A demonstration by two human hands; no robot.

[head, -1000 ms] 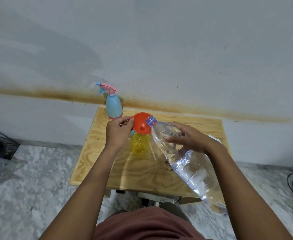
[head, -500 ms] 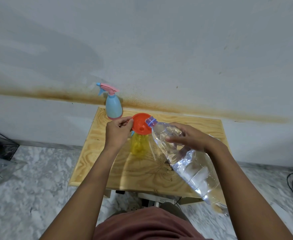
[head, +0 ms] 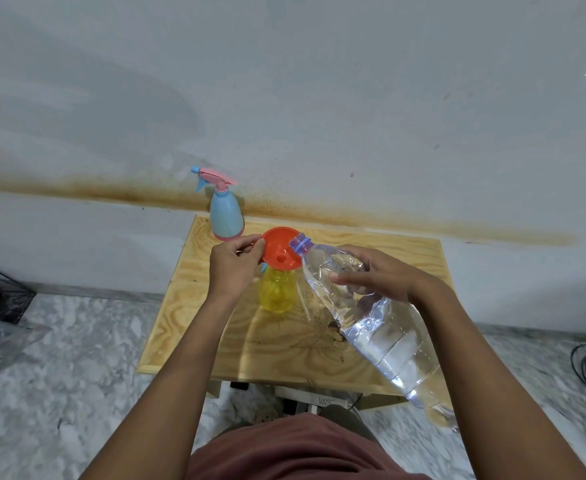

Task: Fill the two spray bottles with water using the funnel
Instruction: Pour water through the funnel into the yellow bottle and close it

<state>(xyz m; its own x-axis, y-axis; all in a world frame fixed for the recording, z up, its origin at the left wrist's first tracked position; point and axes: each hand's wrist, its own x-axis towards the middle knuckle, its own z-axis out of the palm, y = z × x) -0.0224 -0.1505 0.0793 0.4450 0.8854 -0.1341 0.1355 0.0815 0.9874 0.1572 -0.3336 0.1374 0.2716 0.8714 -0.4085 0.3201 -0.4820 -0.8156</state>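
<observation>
Spray bottles, two of them, stood on the pale plywood table (head: 180, 323). The yellow translucent plastic spray bottle (head: 277, 289) was upright near the middle, its spray head off. The orange plastic funnel (head: 281, 252) was seated in its neck. How much water it held could not be told through the tinted wall.

The step in hand looked like the first fill. The left hand (head: 234, 268) pinched the funnel's rim to steady it. The right hand (head: 378, 275) gripped the shoulder of the large clear plastic water bottle (head: 388, 337), which was tilted with its mouth over the funnel's near rim. No stream was visible. The next move probably called for a slow, controlled tip, since the soft bottle could gush and overflow the funnel.

The blue opaque plastic spray bottle with a pink trigger head (head: 226, 216) waited capped at the far left corner.
</observation>
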